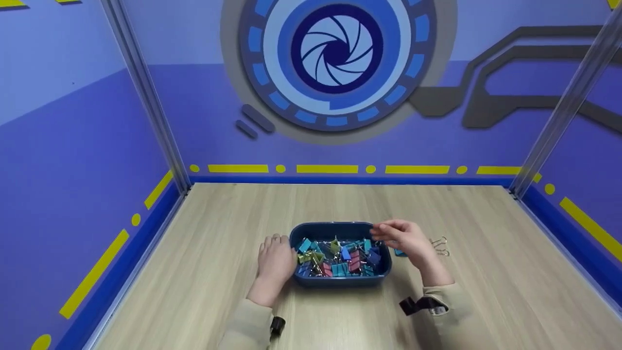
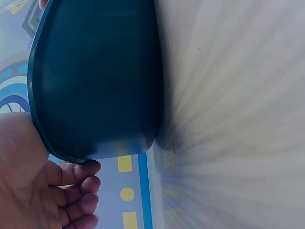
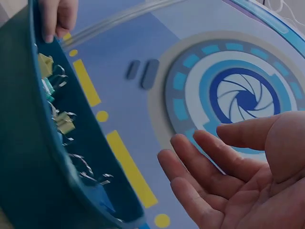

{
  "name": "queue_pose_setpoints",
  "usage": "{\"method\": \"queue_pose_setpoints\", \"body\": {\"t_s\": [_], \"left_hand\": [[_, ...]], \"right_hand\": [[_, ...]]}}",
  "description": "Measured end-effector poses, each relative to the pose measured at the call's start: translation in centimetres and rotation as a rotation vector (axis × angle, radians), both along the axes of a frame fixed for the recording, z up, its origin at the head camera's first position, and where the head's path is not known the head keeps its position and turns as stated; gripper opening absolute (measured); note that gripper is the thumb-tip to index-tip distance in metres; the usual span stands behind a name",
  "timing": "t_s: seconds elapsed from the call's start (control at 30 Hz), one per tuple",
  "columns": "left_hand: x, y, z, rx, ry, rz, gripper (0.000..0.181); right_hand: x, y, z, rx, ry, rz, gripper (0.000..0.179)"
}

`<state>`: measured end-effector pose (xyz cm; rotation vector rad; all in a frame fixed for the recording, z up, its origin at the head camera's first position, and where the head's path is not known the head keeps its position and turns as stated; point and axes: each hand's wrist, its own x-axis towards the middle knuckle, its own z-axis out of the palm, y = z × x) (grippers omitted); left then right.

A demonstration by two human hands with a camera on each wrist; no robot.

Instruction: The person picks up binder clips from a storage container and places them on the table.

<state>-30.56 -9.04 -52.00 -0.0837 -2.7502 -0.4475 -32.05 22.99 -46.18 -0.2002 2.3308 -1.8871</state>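
Note:
A dark blue-green plastic bin [image 1: 335,282] holds a loose heap of binder clips [image 1: 340,260] in teal, yellow-green, blue and pinkish red. My left hand [image 1: 278,257] grips the bin's left end at the rim; in the left wrist view its fingers [image 2: 86,202] curl by the corner. The right wrist view shows a digit of that hand [image 3: 59,16] reaching over the rim. Above the bin's back right corner is my right hand [image 1: 406,240], palm up with loosely bent fingers and nothing in them, as the right wrist view [image 3: 224,176] shows.
A large binder clip [image 1: 440,246] with wire handles lies on the wooden table [image 1: 223,214] right of the bin, partly hidden behind my right hand. Purple-blue panels [image 1: 204,116] with metal corner posts close off the back and both sides.

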Motion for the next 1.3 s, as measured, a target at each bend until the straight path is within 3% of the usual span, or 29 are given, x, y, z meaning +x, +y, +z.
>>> {"method": "queue_pose_setpoints", "body": {"t_s": [0.2,0.37,0.67,1.03,1.3], "left_hand": [[0.0,0.0,-0.1,-0.033,0.01,0.002,0.03],[0.0,0.0,-0.1,-0.031,-0.003,0.004,0.031],[0.0,0.0,0.0,-0.028,-0.015,0.004,0.032],[0.0,-0.1,-0.3,-0.023,0.004,-0.001,0.031],[-0.1,-0.1,-0.4,-0.034,0.044,-0.007,0.029]], "right_hand": [[-0.8,-2.2,-1.1,0.043,-0.051,0.148,0.038],[-1.3,-3.9,-1.7,0.143,-0.081,0.212,0.034],[-2.0,-5.6,-2.1,0.277,-0.127,0.254,0.027],[-2.4,-6.5,-2.8,0.463,-0.067,0.298,0.011],[-2.4,-6.9,-3.0,0.516,-0.057,0.282,0.003]]}}
